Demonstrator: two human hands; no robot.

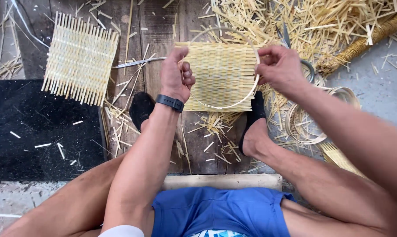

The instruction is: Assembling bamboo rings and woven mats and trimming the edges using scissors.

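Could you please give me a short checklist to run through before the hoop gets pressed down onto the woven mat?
1. Left hand grips the hoop: ok.
2. Right hand grips the hoop's other side: ok.
3. Hoop lies within the woven mat: not ok, its top and bottom arcs overhang.
4. Mat pinned by both feet: cannot tell.
5. Scissors clear of the hands: ok, behind the right hand.
6. Spare mat out of the way: ok.
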